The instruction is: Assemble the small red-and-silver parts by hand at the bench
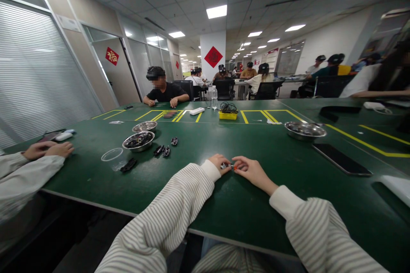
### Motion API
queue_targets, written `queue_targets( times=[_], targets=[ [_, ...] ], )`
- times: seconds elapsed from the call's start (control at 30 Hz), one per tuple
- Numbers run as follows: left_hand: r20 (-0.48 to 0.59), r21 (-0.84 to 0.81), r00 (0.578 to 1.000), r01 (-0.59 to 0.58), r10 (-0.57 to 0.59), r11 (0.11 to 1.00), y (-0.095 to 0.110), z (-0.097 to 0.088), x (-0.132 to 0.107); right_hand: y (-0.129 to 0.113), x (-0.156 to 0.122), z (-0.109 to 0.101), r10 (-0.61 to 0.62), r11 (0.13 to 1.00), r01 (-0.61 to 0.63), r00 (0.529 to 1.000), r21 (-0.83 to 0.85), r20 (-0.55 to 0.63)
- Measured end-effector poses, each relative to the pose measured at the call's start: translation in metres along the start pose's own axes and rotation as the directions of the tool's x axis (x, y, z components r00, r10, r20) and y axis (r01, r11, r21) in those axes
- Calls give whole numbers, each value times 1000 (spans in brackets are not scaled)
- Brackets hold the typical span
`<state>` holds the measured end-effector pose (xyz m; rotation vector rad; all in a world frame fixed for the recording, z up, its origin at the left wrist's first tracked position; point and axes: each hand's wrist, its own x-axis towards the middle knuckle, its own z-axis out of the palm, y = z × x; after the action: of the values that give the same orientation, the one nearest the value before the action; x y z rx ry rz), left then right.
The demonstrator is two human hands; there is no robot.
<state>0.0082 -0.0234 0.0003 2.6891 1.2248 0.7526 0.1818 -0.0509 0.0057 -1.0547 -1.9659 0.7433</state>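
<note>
My left hand [219, 163] is closed in a pinch just above the green tabletop, on a small silver and dark piece [226, 165] whose kind is too small to make out. Facing it, fingertips almost meeting, my right hand [251, 171] pinches something small with an orange-red spot [235, 168]. Fingers cover most of both pieces. To the left lie several black, shiny small parts [165, 151]. Beyond them stands a steel bowl [138, 149] filled with dark parts, with a second steel bowl [145, 126] behind it.
A clear plastic cup [112, 160] sits near a black piece [129, 165]. Right of my hands are a steel bowl [305, 137] and a phone [341, 159]. Farther back stand a bottle [214, 97] and a yellow tray [228, 115] of cables. A co-worker's hands [53, 149] rest at left; another person sits opposite.
</note>
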Motion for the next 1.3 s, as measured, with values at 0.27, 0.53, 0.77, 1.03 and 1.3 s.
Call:
queue_targets(
  times=[0.27,0.53,0.77,1.03,1.3],
  targets=[
    [-72,-34,996,-59,56,998,2,-2,0,-1,0,2,7,990,8,994,144,-107],
    [-97,-66,992,-90,83,994,4,-3,0,-3,0,-1,-56,997,63,984,37,-168],
    [-118,-77,991,-75,66,994,4,-2,-1,-6,-1,-1,-56,991,74,985,107,-162],
    [-113,-77,990,-95,86,993,5,-5,-2,-9,-2,-1,-72,992,89,982,94,-174],
    [-142,-56,982,-133,124,989,6,-5,-3,-8,-2,-1,-93,988,113,980,106,-179]
  ],
)
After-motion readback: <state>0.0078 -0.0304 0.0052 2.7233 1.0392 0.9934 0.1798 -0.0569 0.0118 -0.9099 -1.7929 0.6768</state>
